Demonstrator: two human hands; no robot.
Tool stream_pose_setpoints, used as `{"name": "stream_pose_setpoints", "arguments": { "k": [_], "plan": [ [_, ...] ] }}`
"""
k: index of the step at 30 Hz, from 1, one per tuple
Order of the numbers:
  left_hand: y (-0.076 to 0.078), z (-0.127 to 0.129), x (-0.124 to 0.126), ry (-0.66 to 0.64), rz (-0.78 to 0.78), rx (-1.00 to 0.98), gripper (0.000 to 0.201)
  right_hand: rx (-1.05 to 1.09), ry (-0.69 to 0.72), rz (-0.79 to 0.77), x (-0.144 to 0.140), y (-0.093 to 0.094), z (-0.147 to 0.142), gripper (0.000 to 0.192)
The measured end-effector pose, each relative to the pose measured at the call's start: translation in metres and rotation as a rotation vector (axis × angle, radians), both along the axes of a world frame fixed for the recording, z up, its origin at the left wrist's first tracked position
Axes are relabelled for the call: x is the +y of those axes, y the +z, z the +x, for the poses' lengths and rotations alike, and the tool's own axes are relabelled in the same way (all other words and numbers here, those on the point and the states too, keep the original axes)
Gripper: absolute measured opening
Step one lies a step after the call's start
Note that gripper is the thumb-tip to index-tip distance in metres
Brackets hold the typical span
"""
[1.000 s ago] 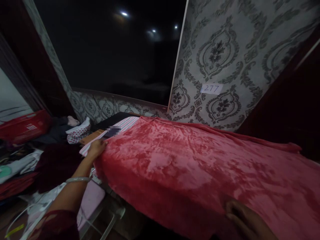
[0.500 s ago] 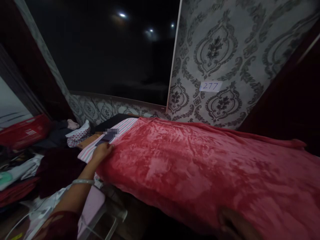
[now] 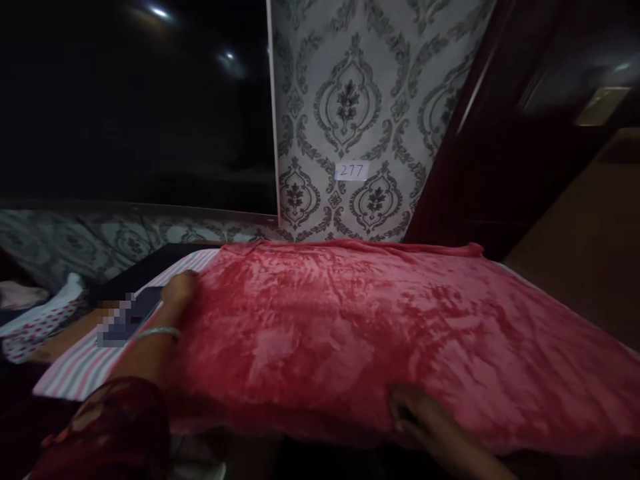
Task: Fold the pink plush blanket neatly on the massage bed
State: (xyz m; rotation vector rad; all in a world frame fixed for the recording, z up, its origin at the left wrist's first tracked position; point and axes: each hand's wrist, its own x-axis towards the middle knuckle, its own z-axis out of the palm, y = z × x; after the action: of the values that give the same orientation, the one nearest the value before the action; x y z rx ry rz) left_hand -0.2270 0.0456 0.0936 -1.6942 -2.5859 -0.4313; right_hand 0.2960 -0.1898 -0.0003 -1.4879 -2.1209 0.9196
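Down at the near edge of the bed, the right hand (image 3: 417, 417) has its fingers curled into the red blanket (image 3: 350, 333), gripping the plush fabric where it folds over the side. Across at the blanket's left edge, the left hand (image 3: 179, 291) rests on the fabric with its fingers bent over the border (whether it is pinching the cloth or only pressing on it is too dim to tell); a silver bangle (image 3: 157, 332) circles that wrist, and a dark red sleeve (image 3: 110, 427) covers the arm lower down. The blanket lies spread flat over most of the bed, reaching from the near edge to the far edge by the wall. Just beside the left hand, a striped sheet (image 3: 75, 367) shows uncovered along the bed's left edge, with a dark flat object (image 3: 143, 307) lying on it, partly blurred. Further left sits a white cloth with red dots (image 3: 43, 320). Behind the bed's far edge stands a patterned wallpaper panel (image 3: 350, 100) bearing a small label reading 277 (image 3: 353, 171), with a dark window (image 3: 135, 113) to its left.
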Motion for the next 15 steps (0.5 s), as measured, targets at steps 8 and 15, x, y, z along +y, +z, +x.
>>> {"name": "stream_pose_setpoints", "arguments": {
  "k": [8, 15],
  "plan": [
    [-0.001, 0.012, -0.005, -0.019, -0.105, 0.248, 0.044, -0.034, -0.034, -0.024, -0.001, 0.013, -0.008, 0.015],
    [-0.005, 0.099, 0.031, -0.38, 0.036, 0.361, 0.053, -0.125, -0.016, -0.022, 0.004, 0.031, -0.016, 0.014]
  ]
}}
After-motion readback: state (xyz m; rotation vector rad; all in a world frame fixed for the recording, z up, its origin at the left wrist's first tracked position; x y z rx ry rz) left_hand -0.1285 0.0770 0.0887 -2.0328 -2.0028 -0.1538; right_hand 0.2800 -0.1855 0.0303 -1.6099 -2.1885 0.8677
